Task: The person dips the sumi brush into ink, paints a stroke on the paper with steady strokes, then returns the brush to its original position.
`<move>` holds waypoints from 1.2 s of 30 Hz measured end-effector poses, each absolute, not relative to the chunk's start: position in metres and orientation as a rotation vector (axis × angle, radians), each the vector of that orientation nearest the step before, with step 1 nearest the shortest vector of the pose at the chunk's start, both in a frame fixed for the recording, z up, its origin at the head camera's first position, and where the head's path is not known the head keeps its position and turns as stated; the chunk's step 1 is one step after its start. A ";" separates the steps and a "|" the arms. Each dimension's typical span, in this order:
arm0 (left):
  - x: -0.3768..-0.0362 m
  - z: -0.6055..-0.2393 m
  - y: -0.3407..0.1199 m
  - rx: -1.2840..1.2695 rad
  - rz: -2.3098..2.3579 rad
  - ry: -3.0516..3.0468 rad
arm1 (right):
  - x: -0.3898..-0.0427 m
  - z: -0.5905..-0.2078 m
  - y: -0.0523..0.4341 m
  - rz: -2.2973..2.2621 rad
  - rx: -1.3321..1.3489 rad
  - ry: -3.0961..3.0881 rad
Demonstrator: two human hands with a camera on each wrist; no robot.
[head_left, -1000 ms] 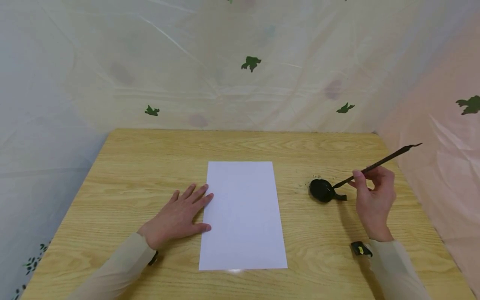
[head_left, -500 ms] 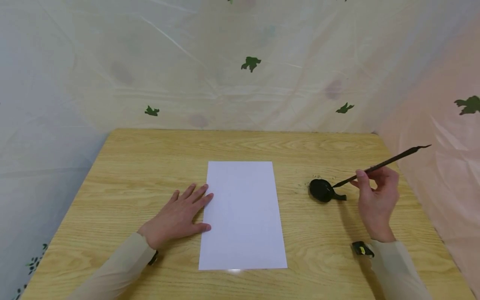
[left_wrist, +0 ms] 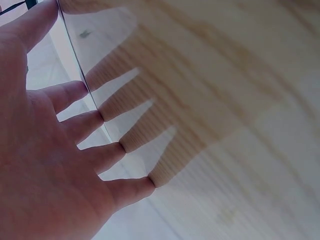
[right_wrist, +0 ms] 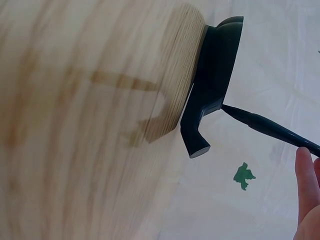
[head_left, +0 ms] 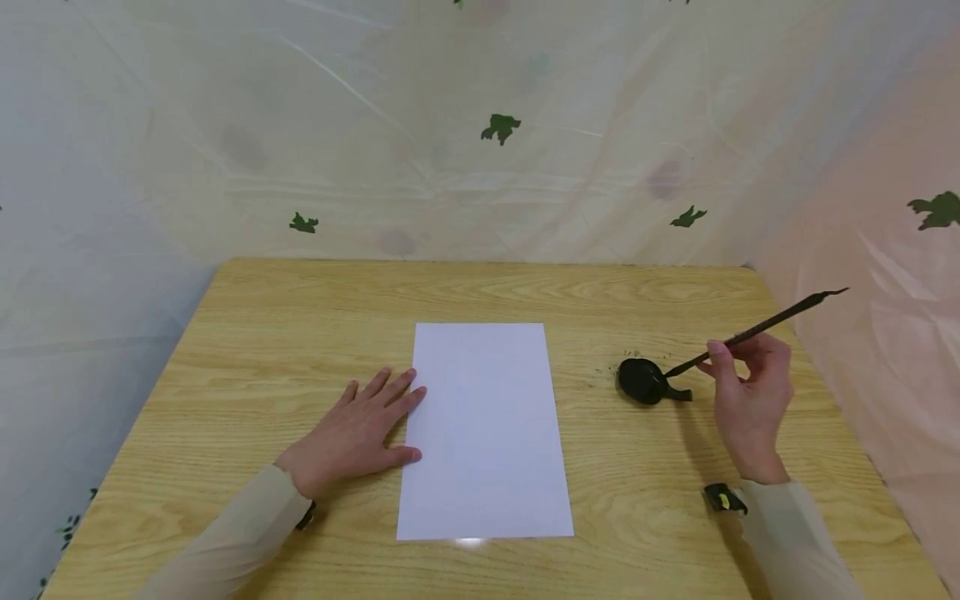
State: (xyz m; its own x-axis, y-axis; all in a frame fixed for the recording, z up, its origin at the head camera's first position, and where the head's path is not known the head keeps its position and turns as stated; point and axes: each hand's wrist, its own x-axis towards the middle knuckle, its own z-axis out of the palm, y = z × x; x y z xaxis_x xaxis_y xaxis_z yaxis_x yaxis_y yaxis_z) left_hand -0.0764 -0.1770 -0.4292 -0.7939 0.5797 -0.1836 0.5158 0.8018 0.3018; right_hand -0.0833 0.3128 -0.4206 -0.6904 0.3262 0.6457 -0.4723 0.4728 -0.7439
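Note:
A white sheet of paper [head_left: 484, 429] lies in the middle of the wooden table [head_left: 247, 333]. My left hand [head_left: 360, 433] lies flat with spread fingers on the table, its fingertips [left_wrist: 102, 116] on the paper's left edge [left_wrist: 80, 60]. A small black ink dish [head_left: 642, 381] with a short handle sits right of the paper. My right hand [head_left: 746, 392] pinches a long dark brush [head_left: 757, 328], tilted up to the right, its tip in the dish [right_wrist: 215, 75]. The brush [right_wrist: 272, 129] shows in the right wrist view.
Translucent plastic sheeting [head_left: 480, 133] with green leaf marks closes in the table at the back and both sides. Tiny dark specks dot the wood near the dish. A black wrist device [head_left: 723, 497] sits at my right cuff.
The right hand and brush rocked slightly right and back left, with the brush tip staying at the dish. The left hand and paper have not moved.

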 end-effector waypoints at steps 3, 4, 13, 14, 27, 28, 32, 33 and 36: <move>-0.077 -0.430 -0.177 0.843 0.340 2.723 | -0.083 -0.420 0.313 1.286 0.130 -1.945; -0.077 -0.431 -0.177 0.842 0.338 2.723 | -0.083 -0.419 0.313 1.284 0.132 -1.944; -0.077 -0.431 -0.178 0.845 0.340 2.727 | -0.081 -0.412 0.313 1.301 0.124 -1.898; -0.077 -0.431 -0.178 0.845 0.341 2.728 | -0.080 -0.412 0.313 1.312 0.119 -1.891; -0.076 -0.431 -0.178 0.843 0.342 2.732 | -0.074 -0.406 0.310 1.379 0.125 -1.851; -0.076 -0.431 -0.178 0.846 0.342 2.733 | -0.074 -0.406 0.310 1.392 0.130 -1.842; -0.077 -0.431 -0.178 0.852 0.342 2.731 | -0.073 -0.409 0.310 1.390 0.138 -1.850; -0.077 -0.431 -0.178 0.853 0.343 2.731 | -0.074 -0.410 0.310 1.379 0.138 -1.860; -0.076 -0.431 -0.178 0.852 0.341 2.729 | -0.074 -0.413 0.311 1.343 0.140 -1.889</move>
